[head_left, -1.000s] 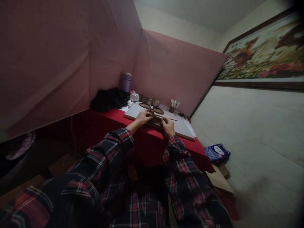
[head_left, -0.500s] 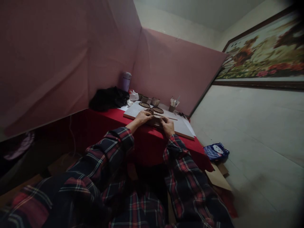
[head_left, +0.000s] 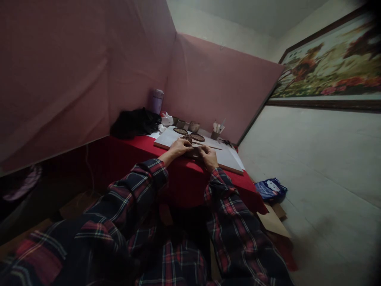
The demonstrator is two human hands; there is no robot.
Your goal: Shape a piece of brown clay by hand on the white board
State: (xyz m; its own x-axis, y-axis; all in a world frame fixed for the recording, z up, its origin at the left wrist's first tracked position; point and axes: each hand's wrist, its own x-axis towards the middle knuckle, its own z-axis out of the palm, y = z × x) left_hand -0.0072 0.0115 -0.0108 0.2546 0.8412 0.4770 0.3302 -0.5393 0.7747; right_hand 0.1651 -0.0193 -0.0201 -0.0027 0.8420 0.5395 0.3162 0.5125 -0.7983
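Note:
At the front edge of a pale board (head_left: 232,162), my left hand (head_left: 180,147) is closed, its thumb and fingertips pinched together. My right hand (head_left: 208,156) faces it a short way off, also closed in a pinch. A small flat brown piece (head_left: 195,153) spans the gap between them, and both hands grip its ends; its material is too dim to tell. Just beyond my left fingers lies a dark brown crumbly lump (head_left: 187,138). Two round dark discs, a left one (head_left: 180,131) and a right one (head_left: 197,137), rest behind it. A thin brown stick (head_left: 214,147) lies to the right.
Small pots (head_left: 194,126) line the board's back, with a cup of tools (head_left: 215,135) to their right. A black bag (head_left: 135,124) and a purple bottle (head_left: 157,101) stand left on the red cloth (head_left: 133,150). Pink sheeting (head_left: 220,79) closes the back and left.
My hands stay pinched at the same spot, with only a very slight shift of the fingers. The whole view has moved slightly; nothing on the board has visibly changed place.

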